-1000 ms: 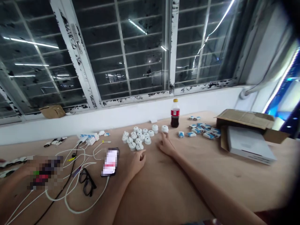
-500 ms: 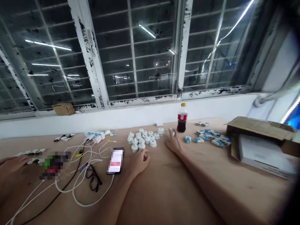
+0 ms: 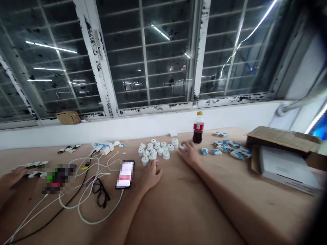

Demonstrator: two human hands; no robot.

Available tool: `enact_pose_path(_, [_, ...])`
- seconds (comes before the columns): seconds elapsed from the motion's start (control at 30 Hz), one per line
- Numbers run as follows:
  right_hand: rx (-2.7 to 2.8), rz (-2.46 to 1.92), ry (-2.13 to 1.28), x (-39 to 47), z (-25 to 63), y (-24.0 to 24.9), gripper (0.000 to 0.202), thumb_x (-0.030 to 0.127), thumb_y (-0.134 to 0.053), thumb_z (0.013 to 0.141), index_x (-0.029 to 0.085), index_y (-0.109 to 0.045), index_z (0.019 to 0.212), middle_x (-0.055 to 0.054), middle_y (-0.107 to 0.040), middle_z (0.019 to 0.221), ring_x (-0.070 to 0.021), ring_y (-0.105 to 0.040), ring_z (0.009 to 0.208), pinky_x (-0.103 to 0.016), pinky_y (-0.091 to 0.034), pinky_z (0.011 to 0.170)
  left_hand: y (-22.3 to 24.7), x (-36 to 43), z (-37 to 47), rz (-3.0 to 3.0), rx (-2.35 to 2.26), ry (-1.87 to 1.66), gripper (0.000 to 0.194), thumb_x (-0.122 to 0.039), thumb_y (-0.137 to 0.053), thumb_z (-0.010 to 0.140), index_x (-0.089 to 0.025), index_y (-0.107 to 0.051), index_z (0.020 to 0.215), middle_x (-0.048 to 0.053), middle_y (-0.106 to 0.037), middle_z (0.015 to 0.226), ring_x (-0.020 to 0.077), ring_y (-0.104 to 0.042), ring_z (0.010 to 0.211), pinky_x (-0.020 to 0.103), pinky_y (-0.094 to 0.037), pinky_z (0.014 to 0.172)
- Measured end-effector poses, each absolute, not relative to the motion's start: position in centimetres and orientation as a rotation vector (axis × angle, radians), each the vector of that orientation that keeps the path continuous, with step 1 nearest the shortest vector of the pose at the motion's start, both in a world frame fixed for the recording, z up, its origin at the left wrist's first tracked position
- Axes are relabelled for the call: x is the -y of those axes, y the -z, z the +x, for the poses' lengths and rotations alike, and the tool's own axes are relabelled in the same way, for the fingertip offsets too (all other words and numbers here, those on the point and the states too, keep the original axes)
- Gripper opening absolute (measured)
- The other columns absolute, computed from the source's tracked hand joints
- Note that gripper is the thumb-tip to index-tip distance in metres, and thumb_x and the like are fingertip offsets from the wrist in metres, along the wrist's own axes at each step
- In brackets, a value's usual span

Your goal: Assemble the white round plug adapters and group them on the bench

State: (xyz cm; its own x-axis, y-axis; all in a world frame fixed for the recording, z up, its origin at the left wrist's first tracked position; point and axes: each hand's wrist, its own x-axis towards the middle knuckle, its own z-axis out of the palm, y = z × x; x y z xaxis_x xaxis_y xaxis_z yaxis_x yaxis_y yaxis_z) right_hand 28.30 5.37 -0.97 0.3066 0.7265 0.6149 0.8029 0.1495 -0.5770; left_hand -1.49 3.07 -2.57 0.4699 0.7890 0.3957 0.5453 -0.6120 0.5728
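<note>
A cluster of white round pieces with dark holes (image 3: 163,149), resembling plug adapters, stands on the tabletop in front of me. My left hand (image 3: 152,174) is at the cluster's near edge, its fingers curled against a white round piece (image 3: 152,155). To the right of the cluster, my right hand (image 3: 190,154) pinches another white round piece (image 3: 182,147) between thumb and fingers, partly covered by them. This piece sits apart from the others, a little left of a cola bottle (image 3: 198,128).
Blue-and-white pieces (image 3: 222,148) and an open cardboard box (image 3: 283,139) lie at right. Left of my arm are a phone (image 3: 125,174), glasses (image 3: 101,193), tangled cables (image 3: 79,207) and a power strip (image 3: 103,147). Another person's hand (image 3: 14,175) rests at far left, near black-and-white pieces (image 3: 37,164).
My right hand has shifted slightly left, its fingers closing more around the white piece. My left fingers now reach up against a near piece, which has moved slightly away from me.
</note>
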Motion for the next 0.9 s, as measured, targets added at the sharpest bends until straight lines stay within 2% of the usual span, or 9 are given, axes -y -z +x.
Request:
enact_pose_path(0.17, [1.527,-1.411,-0.080,-3.1,24.5,1.0,0.036,0.046,-0.060,0.097,0.022,-0.066,0.124,-0.010,-0.060,0.115,-0.0210,-0.061,0.076,-0.042,-0.060,0.079,1.9,-2.5,-1.6,2.307,-1.052,-0.917,0.040,-0.032,-0.070,0.096,-0.026,-0.058,0.133,0.007,-0.073,0.126,0.0261,-0.072,0.116,0.040,-0.055,0.104])
enact_pose_path(0.23, [1.605,-1.330,-0.171,-2.0,22.3,0.9,0.035,0.046,-0.062,0.098,0.023,-0.068,0.123,-0.008,-0.062,0.116,-0.0206,-0.064,0.080,-0.037,-0.061,0.076,1.6,-2.3,-1.7,2.329,-1.046,-0.909,0.043,-0.033,-0.073,0.095,-0.025,-0.058,0.135,0.008,-0.073,0.128,0.0277,-0.071,0.119,0.041,-0.055,0.105])
enact_pose_path(0.33, [1.736,-1.206,-0.314,-0.3,19.4,0.5,0.028,0.046,-0.064,0.099,0.025,-0.071,0.118,-0.007,-0.065,0.114,-0.0214,-0.068,0.089,-0.034,-0.061,0.076,1.0,-1.9,-1.7,2.371,-1.064,-0.890,0.037,-0.031,-0.072,0.095,-0.024,-0.061,0.129,0.009,-0.074,0.129,0.0296,-0.071,0.120,0.042,-0.055,0.105])
enact_pose_path(0.47, [1.807,-1.130,-0.379,1.4,17.1,-0.3,0.027,0.048,-0.066,0.100,0.024,-0.069,0.113,-0.006,-0.067,0.109,-0.0209,-0.066,0.088,-0.034,-0.058,0.078,-0.1,-1.3,-1.7,2.379,-1.104,-0.848,0.031,-0.027,-0.069,0.097,-0.022,-0.066,0.127,0.010,-0.077,0.129,0.0301,-0.073,0.118,0.040,-0.056,0.102])
enact_pose_path(0.6, [1.821,-1.230,-0.362,2.2,16.7,-1.0,0.034,0.053,-0.054,0.108,0.024,-0.063,0.094,-0.002,-0.066,0.087,-0.0198,-0.061,0.077,-0.034,-0.051,0.074,-1.0,-0.8,-1.5,2.406,-1.119,-0.785,0.032,-0.031,-0.069,0.097,-0.024,-0.072,0.128,0.009,-0.080,0.125,0.0305,-0.074,0.116,0.039,-0.056,0.100])
enact_pose_path(0.7, [1.866,-1.318,-0.388,2.2,16.9,-1.2,0.041,0.058,-0.048,0.110,0.026,-0.052,0.083,0.002,-0.060,0.071,-0.0200,-0.060,0.071,-0.032,-0.046,0.069,-1.4,-0.6,-1.5,2.411,-1.145,-0.724,0.027,-0.033,-0.069,0.097,-0.024,-0.076,0.121,0.009,-0.082,0.116,0.0309,-0.075,0.108,0.040,-0.058,0.095])
enact_pose_path(0.9, [2.043,-1.234,-0.400,2.1,18.1,-0.7,0.027,0.052,-0.051,0.109,0.026,-0.054,0.104,-0.004,-0.068,0.092,-0.0250,-0.065,0.084,-0.038,-0.053,0.079,-2.1,-0.5,-2.1,2.379,-1.019,-0.749,0.024,-0.032,-0.071,0.094,-0.028,-0.080,0.115,0.006,-0.084,0.105,0.0303,-0.076,0.097,0.037,-0.058,0.086])
